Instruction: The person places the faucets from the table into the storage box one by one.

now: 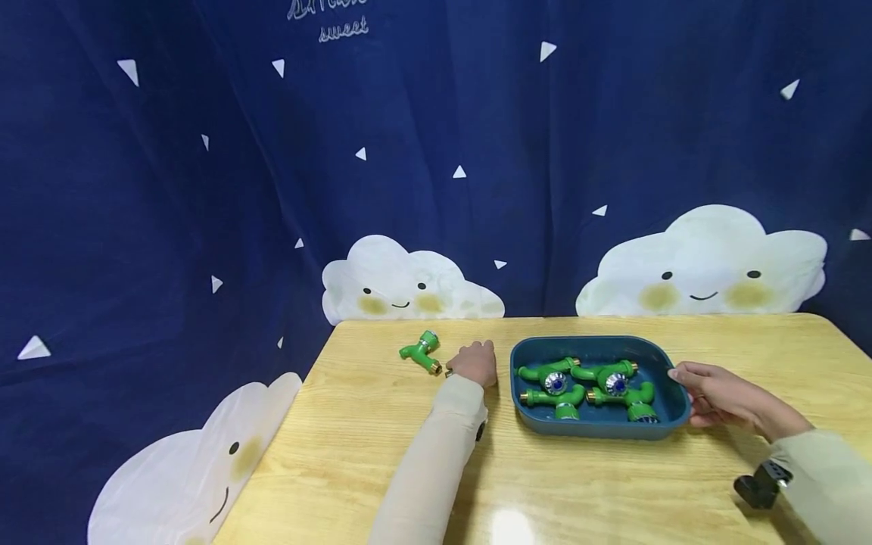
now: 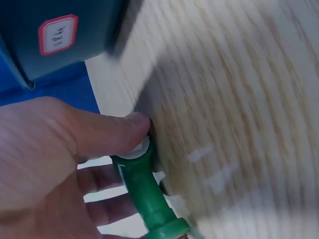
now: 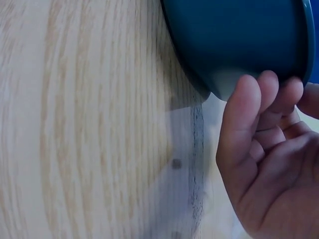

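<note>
My left hand (image 1: 474,363) is low over the table, left of the blue bin (image 1: 599,431). In the left wrist view, its thumb and fingers grip a green plastic tap (image 2: 144,191); in the head view the hand hides most of it, except a brass-coloured threaded end. A second green tap (image 1: 421,351) lies on the table just left of that hand. Several green taps (image 1: 571,391) with brass ends lie inside the bin. At the bin's right end, my right hand (image 1: 724,395) holds the rim, thumb on top and fingertips against the outer wall (image 3: 239,45).
The wooden table (image 1: 579,492) reaches back to a dark blue curtain (image 1: 436,113) printed with clouds and triangles. A red-edged label (image 2: 58,35) is stuck on the bin's wall. A small black camera (image 1: 763,484) sits on my right wrist.
</note>
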### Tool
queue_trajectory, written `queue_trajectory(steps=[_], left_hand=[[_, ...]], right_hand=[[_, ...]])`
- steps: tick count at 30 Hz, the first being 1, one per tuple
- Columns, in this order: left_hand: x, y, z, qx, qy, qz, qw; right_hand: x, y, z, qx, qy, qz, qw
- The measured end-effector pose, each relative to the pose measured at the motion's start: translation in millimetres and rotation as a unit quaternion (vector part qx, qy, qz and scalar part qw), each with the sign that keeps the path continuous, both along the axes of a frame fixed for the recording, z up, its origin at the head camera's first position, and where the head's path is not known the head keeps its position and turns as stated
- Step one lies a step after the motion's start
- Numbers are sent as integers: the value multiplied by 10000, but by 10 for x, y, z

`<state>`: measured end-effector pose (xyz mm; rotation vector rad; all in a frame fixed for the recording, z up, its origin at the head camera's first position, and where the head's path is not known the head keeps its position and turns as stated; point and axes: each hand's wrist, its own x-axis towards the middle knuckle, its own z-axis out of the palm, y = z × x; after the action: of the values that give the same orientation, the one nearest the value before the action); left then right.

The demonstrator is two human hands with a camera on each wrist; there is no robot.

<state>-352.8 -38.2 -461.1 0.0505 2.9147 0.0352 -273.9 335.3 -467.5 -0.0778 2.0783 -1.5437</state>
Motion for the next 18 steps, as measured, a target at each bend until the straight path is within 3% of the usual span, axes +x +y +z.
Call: queue_trajectory(steps=[5, 6, 9, 18], left_hand=[[-49, -57, 20, -66, -30, -421, 9991], [-9, -65, 76, -72, -40, -506, 9987], [2, -85, 65, -77, 123, -638, 9979], [70, -30, 61, 18, 38, -90, 10000]], right_hand=[[-7, 5, 28, 2, 0, 29, 10000], [-5, 7, 30, 6, -3, 33, 10000], [-1, 11, 32, 37, 3, 10, 10000], [9, -14, 19, 107, 72, -19, 9999]])
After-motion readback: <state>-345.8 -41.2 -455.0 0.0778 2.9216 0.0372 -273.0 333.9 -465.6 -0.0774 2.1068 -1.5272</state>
